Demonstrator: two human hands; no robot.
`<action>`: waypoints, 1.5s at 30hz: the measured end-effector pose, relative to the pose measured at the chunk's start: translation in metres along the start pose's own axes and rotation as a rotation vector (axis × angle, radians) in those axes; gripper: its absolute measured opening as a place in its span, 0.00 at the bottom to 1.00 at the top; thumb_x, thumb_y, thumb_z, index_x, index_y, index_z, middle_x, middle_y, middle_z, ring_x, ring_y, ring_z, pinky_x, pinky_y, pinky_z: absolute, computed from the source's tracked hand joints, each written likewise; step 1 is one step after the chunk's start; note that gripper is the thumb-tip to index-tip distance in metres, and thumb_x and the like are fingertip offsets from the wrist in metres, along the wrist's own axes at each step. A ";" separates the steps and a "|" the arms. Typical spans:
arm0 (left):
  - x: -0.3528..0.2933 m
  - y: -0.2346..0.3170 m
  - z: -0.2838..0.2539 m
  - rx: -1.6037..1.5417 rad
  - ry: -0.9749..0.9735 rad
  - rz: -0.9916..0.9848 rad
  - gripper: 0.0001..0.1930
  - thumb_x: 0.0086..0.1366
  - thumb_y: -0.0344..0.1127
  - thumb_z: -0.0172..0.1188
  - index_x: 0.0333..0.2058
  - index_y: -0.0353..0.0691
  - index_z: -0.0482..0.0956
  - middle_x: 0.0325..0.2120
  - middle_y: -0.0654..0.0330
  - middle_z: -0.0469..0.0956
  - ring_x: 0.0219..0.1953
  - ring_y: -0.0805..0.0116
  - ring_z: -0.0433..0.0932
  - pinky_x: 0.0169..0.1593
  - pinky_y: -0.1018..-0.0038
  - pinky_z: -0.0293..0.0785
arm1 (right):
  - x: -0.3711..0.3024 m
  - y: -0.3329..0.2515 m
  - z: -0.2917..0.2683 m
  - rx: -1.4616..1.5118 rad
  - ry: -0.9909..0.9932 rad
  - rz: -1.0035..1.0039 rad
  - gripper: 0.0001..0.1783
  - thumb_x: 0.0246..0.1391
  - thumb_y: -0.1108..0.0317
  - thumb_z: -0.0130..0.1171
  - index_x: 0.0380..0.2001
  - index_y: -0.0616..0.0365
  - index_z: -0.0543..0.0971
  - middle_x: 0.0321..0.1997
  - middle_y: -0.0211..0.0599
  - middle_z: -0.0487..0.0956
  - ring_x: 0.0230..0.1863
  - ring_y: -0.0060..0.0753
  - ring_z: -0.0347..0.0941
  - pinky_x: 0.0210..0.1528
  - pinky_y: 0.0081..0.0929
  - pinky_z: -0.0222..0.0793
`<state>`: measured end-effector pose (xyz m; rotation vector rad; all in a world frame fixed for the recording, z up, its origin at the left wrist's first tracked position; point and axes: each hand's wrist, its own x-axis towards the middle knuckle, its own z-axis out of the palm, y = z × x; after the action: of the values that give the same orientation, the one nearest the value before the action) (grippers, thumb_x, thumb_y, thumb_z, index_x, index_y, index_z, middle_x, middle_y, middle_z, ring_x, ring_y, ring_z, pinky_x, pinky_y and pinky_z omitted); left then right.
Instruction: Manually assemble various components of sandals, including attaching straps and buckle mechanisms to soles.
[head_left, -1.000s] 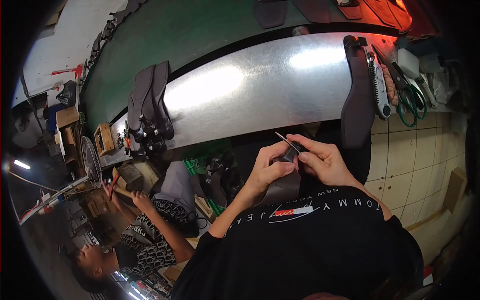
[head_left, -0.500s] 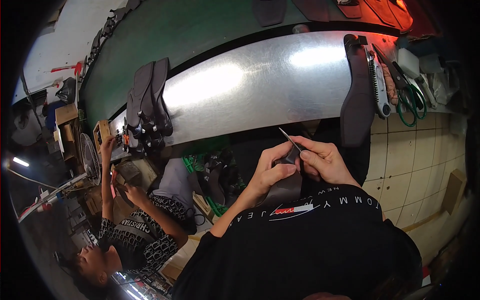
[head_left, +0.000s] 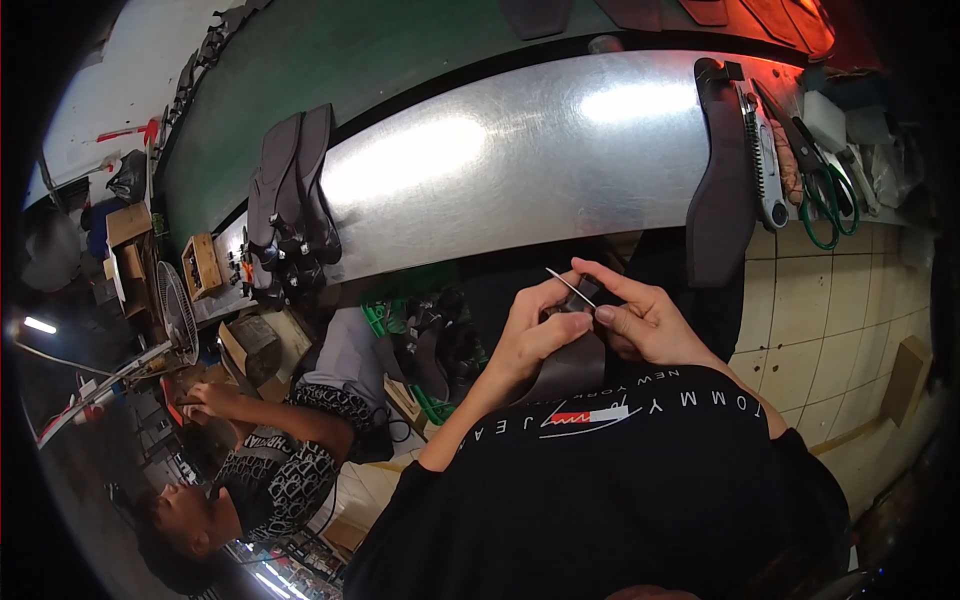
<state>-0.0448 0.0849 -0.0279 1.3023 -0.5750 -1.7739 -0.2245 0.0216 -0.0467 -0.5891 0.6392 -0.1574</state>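
In front of my chest, my left hand (head_left: 535,330) is closed on a dark grey strap-like piece (head_left: 568,368), whose wide end hangs toward my shirt. My right hand (head_left: 650,320) pinches a thin, pale metal-looking strip (head_left: 570,286) between thumb and fingers. The strip lies slantwise across the upper end of the dark piece, between the two hands. Exactly what kind of tool or part it is, I cannot make out. Fingers partly hide where the strip and the dark piece meet.
A shiny metal bench (head_left: 470,160) runs beyond my hands. Dark straps with buckles (head_left: 290,200) lie on its left, another dark strap (head_left: 722,190) on its right, beside a utility knife (head_left: 765,170) and green-handled scissors (head_left: 828,195). A co-worker (head_left: 280,440) sits at left near a green crate (head_left: 435,405).
My right index finger has lifted and straightened, and the thin strip has shifted slightly left and down. The co-worker's raised hand has come down from the bench to meet the other.
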 end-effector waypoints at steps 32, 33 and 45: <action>0.024 -0.046 -0.025 -0.108 -0.183 -0.025 0.26 0.53 0.43 0.51 0.47 0.30 0.72 0.29 0.60 0.75 0.33 0.73 0.72 0.40 0.80 0.65 | 0.006 -0.007 -0.010 -0.024 -0.029 0.030 0.29 0.65 0.72 0.42 0.68 0.46 0.56 0.29 0.27 0.73 0.16 0.10 0.54 0.17 0.10 0.53; 0.024 -0.047 -0.025 -0.105 -0.182 -0.026 0.26 0.53 0.43 0.51 0.47 0.30 0.72 0.29 0.60 0.76 0.33 0.73 0.72 0.40 0.80 0.65 | 0.006 -0.007 -0.010 -0.024 -0.029 0.032 0.29 0.65 0.72 0.42 0.68 0.46 0.56 0.29 0.27 0.73 0.16 0.10 0.54 0.17 0.10 0.53; 0.026 -0.035 -0.024 -0.077 -0.174 0.008 0.30 0.52 0.43 0.50 0.51 0.30 0.71 0.28 0.59 0.76 0.32 0.72 0.73 0.39 0.80 0.65 | 0.006 -0.013 -0.012 0.016 -0.019 -0.014 0.25 0.67 0.68 0.40 0.67 0.49 0.59 0.22 0.26 0.70 0.13 0.11 0.51 0.14 0.11 0.51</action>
<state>-0.0380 0.0846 -0.0768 1.0993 -0.6008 -1.8962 -0.2270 0.0035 -0.0504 -0.5795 0.6149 -0.1693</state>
